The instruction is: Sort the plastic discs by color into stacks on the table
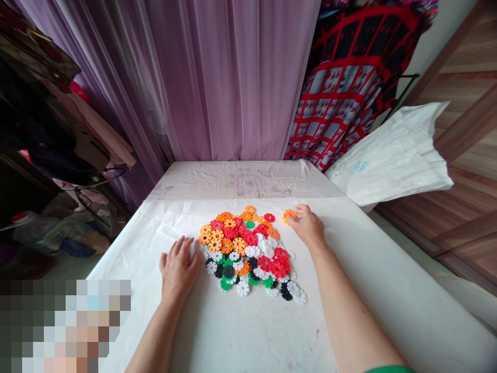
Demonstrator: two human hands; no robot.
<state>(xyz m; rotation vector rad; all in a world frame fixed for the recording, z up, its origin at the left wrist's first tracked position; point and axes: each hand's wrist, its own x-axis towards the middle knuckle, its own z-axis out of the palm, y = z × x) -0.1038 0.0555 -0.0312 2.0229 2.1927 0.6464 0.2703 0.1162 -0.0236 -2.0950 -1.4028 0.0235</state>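
A loose heap of flat plastic snowflake-shaped discs (244, 251) lies on the white-covered table, in orange, red, white, green and black. My right hand (306, 225) is at the heap's upper right, with its fingertips on a small stack of orange discs (289, 216) set apart from the rest. My left hand (178, 269) rests palm down on the cloth at the heap's left edge. Its fingers are spread and its fingertips are close to the white and orange discs.
The table's white cloth (240, 181) has a stained far section. Behind it hangs a lilac curtain (229, 77). A red-and-grey patterned cloth (353, 88) and a white plastic bag (388, 155) are at the back right. Bottles and bags (58, 233) sit low at left.
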